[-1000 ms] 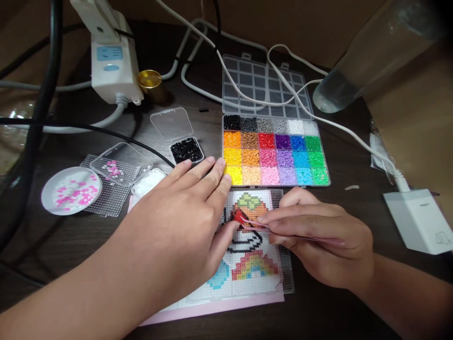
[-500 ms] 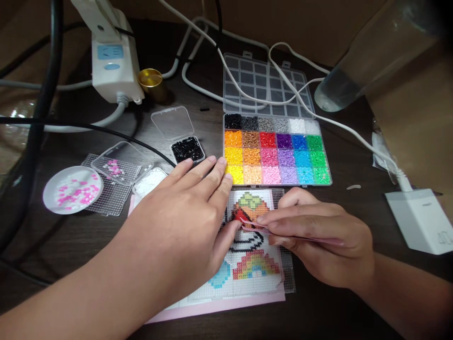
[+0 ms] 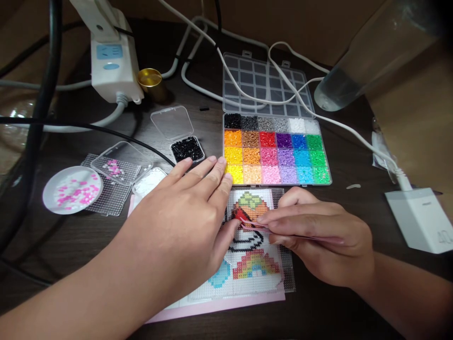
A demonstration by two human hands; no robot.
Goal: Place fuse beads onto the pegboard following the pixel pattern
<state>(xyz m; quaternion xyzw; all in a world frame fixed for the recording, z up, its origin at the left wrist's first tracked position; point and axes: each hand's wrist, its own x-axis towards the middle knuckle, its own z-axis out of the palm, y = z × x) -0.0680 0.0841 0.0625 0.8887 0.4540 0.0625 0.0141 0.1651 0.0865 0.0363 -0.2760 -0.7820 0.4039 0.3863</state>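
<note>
Head camera: the left hand [image 3: 180, 215] lies palm down, its grip open and holding nothing, across a clear pegboard [image 3: 289, 271] set over a white printed pattern sheet [image 3: 198, 297] with a pink sheet [image 3: 212, 310] beneath. Its fingertips reach the near left corner of a clear compartmented bead box [image 3: 278, 151], and its thumb tip is beside the red beads [image 3: 241, 213] on the board. The right hand [image 3: 322, 236] has its grip closed around slim pink tweezers [image 3: 255, 224], whose tips stand slightly apart at the red beads; whether a bead sits between them is too small to tell. Around these beads show an orange round shape with a green top, black bead outlines and a rainbow. The bead box lies open just beyond the pegboard, its lid [image 3: 244, 85] folded back. Left of it on the dark wood-grain surface [image 3: 71, 241] are an open clear case of black beads [image 3: 187, 148], a clear case of white beads [image 3: 150, 182], partly covered by the left hand, and a round white dish [image 3: 72, 190] of pink and white beads.
</note>
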